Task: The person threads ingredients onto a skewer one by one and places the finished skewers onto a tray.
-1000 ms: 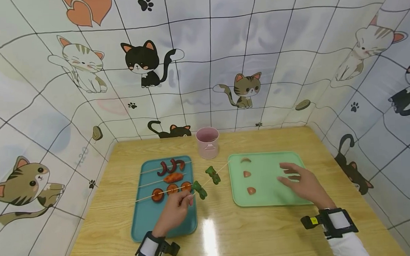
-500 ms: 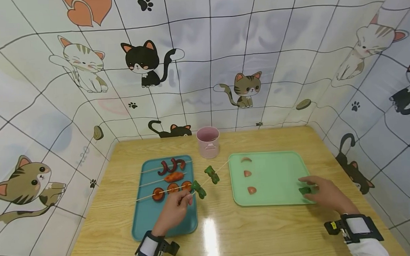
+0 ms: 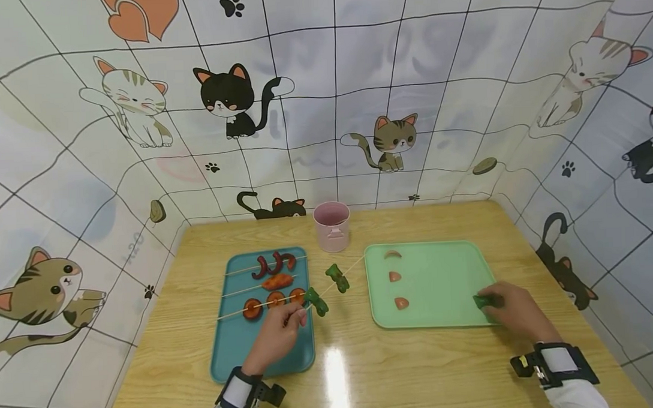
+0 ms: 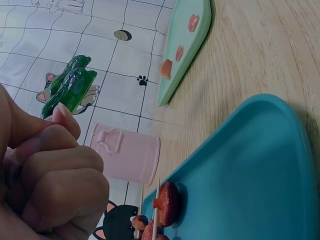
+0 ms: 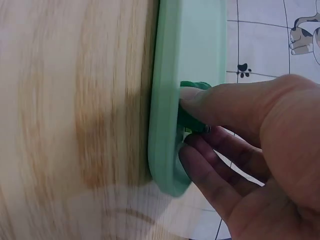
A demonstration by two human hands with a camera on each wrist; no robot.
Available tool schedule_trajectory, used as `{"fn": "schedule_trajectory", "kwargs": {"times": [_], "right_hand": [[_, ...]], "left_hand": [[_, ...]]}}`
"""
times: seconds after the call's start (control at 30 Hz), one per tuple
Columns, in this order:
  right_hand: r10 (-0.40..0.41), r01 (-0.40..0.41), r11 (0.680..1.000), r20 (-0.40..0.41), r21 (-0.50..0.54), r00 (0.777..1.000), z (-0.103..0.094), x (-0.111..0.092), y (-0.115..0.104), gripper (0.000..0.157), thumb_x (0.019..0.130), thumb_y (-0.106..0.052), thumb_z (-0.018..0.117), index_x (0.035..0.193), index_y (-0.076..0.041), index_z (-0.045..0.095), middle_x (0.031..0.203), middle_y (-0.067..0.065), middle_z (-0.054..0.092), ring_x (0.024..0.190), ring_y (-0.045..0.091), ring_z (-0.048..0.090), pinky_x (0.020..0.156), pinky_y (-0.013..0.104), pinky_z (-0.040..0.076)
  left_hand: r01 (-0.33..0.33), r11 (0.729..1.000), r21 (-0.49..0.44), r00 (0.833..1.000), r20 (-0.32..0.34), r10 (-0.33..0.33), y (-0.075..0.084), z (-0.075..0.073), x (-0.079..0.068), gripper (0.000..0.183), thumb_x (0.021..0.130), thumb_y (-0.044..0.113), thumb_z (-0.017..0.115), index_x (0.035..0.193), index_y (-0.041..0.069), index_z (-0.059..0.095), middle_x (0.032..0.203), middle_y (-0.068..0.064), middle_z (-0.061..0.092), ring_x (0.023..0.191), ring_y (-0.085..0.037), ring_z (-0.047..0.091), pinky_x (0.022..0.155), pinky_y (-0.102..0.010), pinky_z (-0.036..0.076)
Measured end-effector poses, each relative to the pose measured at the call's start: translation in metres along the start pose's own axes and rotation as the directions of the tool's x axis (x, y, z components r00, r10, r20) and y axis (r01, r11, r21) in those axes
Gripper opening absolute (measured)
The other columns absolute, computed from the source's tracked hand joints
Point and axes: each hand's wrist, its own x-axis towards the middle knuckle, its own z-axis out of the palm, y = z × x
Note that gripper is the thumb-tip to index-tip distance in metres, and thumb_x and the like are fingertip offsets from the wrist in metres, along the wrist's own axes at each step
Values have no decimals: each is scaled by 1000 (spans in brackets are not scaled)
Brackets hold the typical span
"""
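Observation:
My left hand (image 3: 275, 338) grips the near end of a wooden skewer (image 3: 355, 265) above the right edge of a blue tray (image 3: 229, 360). Two green pepper pieces (image 3: 338, 278) are threaded on it, one close to my fingertips. The left wrist view shows the curled left hand (image 4: 65, 175) with green pepper (image 4: 75, 87) just beyond the thumb. My right hand (image 3: 519, 314) pinches a loose green pepper piece (image 3: 484, 301) at the right end of a light green tray (image 3: 432, 284). In the right wrist view, the thumb partly covers that piece (image 5: 191, 117).
Several loaded skewers (image 3: 276, 282) lie on the blue tray, with dark red curls, an orange piece and round reddish slices. Small pinkish pieces (image 3: 401, 303) line the green tray's left side. Behind, a pink bucket (image 3: 332, 235) stands near the patterned wall.
My right hand has moved right and slightly nearer me, from above the green tray to its right end, and now pinches the pepper piece there. The left hand and skewer stay still.

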Motion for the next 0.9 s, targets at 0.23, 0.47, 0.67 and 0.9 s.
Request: {"fn": "schedule_trajectory", "kwargs": {"times": [0.23, 0.47, 0.67, 0.9], "right_hand": [[-21, 21, 1000, -28, 13, 999, 8, 4, -11, 27, 87, -7, 79, 112, 1, 73, 111, 19, 72, 105, 40, 68, 90, 59, 53], [12, -10, 999, -39, 41, 999, 14, 8, -20, 26, 93, -16, 75, 115, -2, 74, 116, 20, 73, 109, 42, 68, 91, 59, 53], [46, -36, 989, -66, 141, 997, 11, 16, -36, 36, 101, -36, 67, 122, -8, 73, 122, 17, 73, 111, 39, 69, 91, 56, 55], [76, -57, 936, -43, 348, 996, 0, 29, -71, 49, 101, -49, 62, 132, -12, 68, 120, 12, 74, 99, 17, 73, 85, 38, 57]], "left_hand": [[10, 1000, -5, 1000, 2, -10, -2, 0, -1, 32, 109, 11, 50, 81, 1, 62, 61, 4, 37, 48, -2, 27, 52, -21, 27], [-2, 999, -34, 1000, 12, 2, -3, 0, -2, 33, 108, 11, 50, 80, 1, 62, 61, 3, 37, 48, -2, 26, 52, -21, 27], [-6, 999, -45, 1000, 5, 6, -1, -1, -3, 32, 108, 11, 51, 78, 3, 61, 61, 2, 38, 49, -3, 27, 53, -22, 27], [-17, 999, -31, 1000, 6, 17, 6, -1, -5, 32, 108, 10, 51, 78, 5, 62, 60, 3, 38, 49, -2, 27, 55, -21, 28]]}}
